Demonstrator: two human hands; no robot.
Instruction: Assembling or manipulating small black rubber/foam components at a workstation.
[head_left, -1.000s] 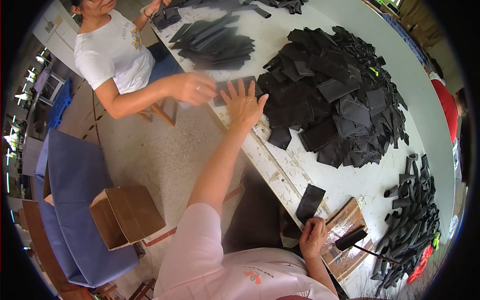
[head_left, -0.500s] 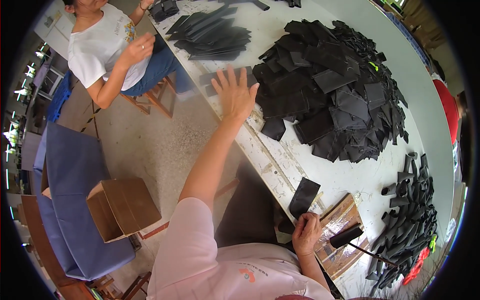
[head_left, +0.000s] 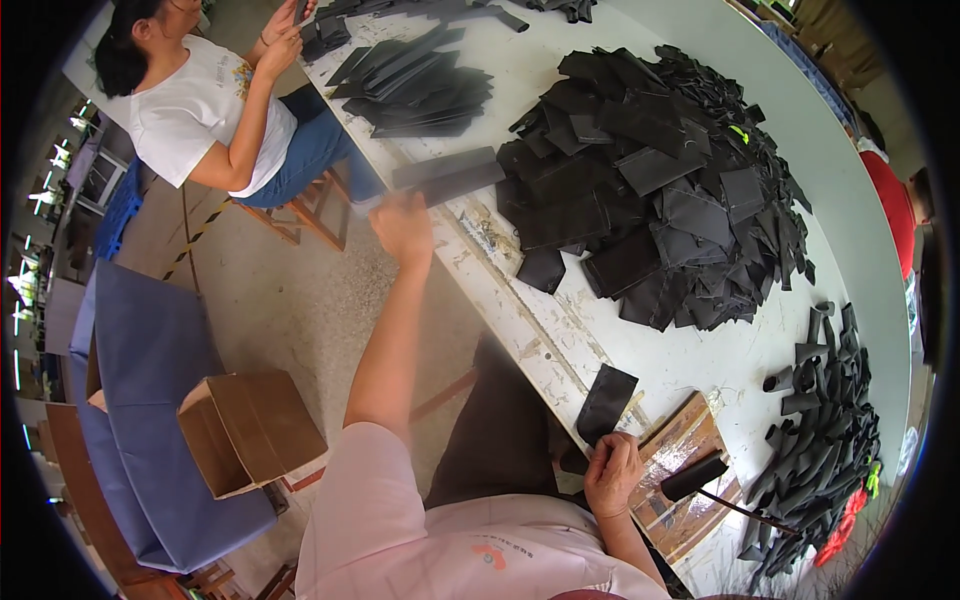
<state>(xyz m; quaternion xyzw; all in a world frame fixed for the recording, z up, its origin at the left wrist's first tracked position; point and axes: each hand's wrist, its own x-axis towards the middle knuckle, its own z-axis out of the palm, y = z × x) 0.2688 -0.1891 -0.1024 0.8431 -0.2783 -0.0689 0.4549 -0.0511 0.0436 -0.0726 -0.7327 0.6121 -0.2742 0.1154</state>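
Note:
My left hand (head_left: 402, 228), smeared by motion, is curled at the table's left edge. Its closed fingers meet the near end of a flat black strip (head_left: 455, 176), itself a little blurred. Close to my body, my right hand (head_left: 613, 475) pinches the lower end of a black rectangular piece (head_left: 607, 400), which looks like fabric. Beside that hand a wooden board (head_left: 690, 440) lies at the table edge. A short black tube (head_left: 694, 478) sits over the board on the end of a thin dark rod (head_left: 748, 512).
A large heap of black pieces (head_left: 670, 190) covers the middle of the white table (head_left: 560, 335). Rolled black tubes (head_left: 815, 440) are piled at right, flat strips (head_left: 425, 85) at the far left. A seated co-worker (head_left: 215, 110) handles something dark. A cardboard box (head_left: 255, 430) stands at lower left.
My left hand has gone from lying spread on the flat strip to curled at its near end, moving left and toward me. My right hand keeps its pinch. The co-worker's hands have come together.

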